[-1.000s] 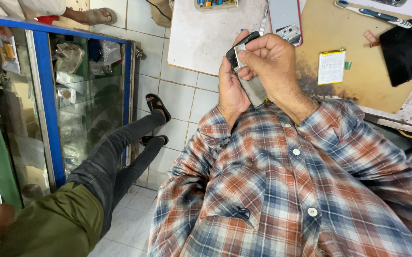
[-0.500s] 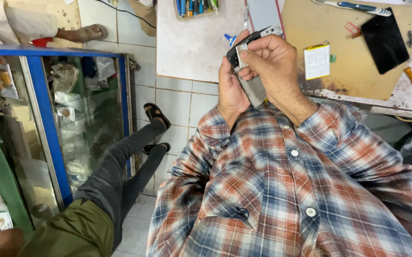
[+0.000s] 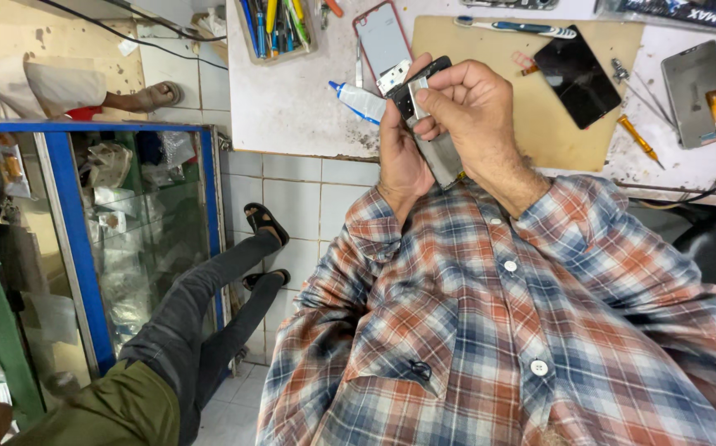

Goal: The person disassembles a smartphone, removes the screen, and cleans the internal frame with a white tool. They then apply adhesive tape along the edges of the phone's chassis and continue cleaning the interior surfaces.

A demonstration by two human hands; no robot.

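Both my hands hold a small opened phone (image 3: 439, 155) up in front of my plaid-shirted chest. It has a silver body and a black top end. My left hand (image 3: 399, 161) cups it from the left and behind. My right hand (image 3: 478, 111) closes over its upper right side, thumb and fingertips pinching near the black top. Just past my hands, a white glue tube (image 3: 359, 99) with a blue cap lies on the white worktable (image 3: 292, 107).
On the table are a red-rimmed phone frame (image 3: 382, 37), a tub of pens (image 3: 279, 25), a toothbrush (image 3: 515, 27), a black screen (image 3: 577, 74) on a brown mat (image 3: 490, 37), an orange screwdriver (image 3: 639, 136) and a grey phone back (image 3: 696, 91). A blue-framed glass cabinet (image 3: 85, 248) stands left, beside another person's legs (image 3: 209, 297).
The view has tilted, so the table and its tools sit lower in the picture. My hands keep their hold on the phone, with the right fingers shifting slightly at its top.
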